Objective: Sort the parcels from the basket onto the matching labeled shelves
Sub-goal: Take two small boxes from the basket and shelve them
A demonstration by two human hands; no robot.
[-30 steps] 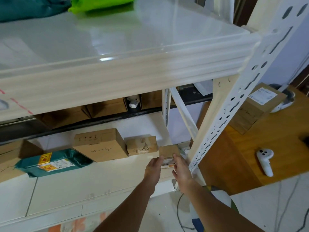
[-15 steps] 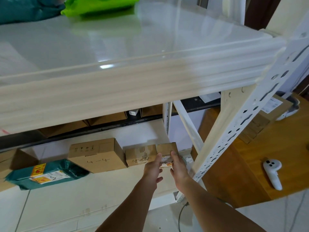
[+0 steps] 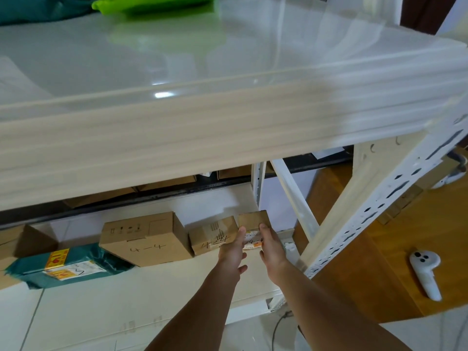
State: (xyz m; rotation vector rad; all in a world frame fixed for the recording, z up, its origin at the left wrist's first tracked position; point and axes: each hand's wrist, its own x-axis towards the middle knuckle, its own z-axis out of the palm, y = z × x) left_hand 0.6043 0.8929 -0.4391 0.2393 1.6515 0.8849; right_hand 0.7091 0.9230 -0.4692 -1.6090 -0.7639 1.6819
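Two hands on small box (image 3: 253, 220): left hand (image 3: 231, 249) and right hand (image 3: 272, 247) grasp its sides. Box now pushed deeper onto lower shelf (image 3: 152, 300), touching marked box (image 3: 214, 234), near white post (image 3: 258, 183). Placement nearly finished; release due next.

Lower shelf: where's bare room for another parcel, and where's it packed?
Free: the lower shelf front strip, ahead of the teal mailer and 4-4 box. Crowded: the back row, where the 4-4 box, medium box and small box sit side by side; left hand and right hand flank the small box.
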